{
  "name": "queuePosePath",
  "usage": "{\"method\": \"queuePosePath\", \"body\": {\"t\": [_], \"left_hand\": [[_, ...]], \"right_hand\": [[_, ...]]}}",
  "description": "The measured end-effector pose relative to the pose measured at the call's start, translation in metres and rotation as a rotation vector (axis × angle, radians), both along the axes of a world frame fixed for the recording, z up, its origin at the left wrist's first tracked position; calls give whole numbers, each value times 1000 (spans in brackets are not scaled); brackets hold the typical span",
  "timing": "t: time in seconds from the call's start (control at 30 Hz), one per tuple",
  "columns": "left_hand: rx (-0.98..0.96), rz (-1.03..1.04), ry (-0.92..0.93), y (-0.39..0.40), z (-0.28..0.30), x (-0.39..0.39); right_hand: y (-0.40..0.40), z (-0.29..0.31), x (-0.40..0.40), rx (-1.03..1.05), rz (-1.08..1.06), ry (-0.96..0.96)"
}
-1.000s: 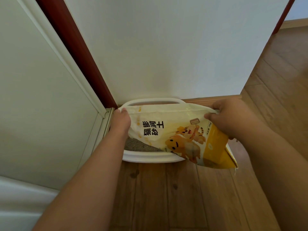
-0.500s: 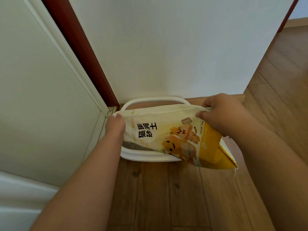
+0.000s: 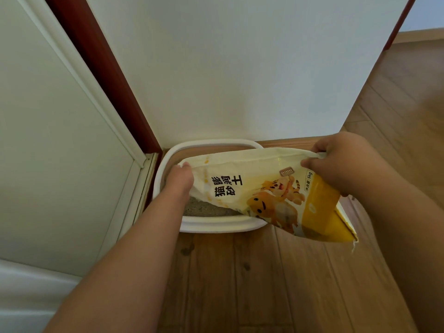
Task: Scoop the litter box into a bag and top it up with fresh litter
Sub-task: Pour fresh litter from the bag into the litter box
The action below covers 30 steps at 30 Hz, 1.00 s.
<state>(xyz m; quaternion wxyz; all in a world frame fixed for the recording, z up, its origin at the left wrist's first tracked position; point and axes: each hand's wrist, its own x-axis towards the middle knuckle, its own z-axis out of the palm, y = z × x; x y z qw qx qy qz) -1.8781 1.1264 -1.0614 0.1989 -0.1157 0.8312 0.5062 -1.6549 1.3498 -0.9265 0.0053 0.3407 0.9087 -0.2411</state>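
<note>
Gripping litter bag (image 3: 252, 186) (over box rim (image 3: 216, 226))

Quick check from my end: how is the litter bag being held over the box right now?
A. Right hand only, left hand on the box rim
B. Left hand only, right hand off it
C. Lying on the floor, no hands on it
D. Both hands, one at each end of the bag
D: the left hand grips one end of the litter bag and the right hand pinches the other, holding it sideways above the white litter box.
</note>
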Motion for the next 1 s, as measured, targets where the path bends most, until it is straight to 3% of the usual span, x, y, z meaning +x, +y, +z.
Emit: {"method": "queuePosePath", "body": {"t": [0.13,0.33,0.67,1.0], "left_hand": [[57,14,-35,10,3,4],[-69,-41,18,10,3,2],[-170,43,91,-21,9,-2],[-122,138,144,-34,9,2]], "right_hand": [[6,2,3,20,-2,-2],[8,1,4,-20,-13,-29],[-15,4,-8,-47,94,18],[-31,-4,-15,-2,143,-5]]}}
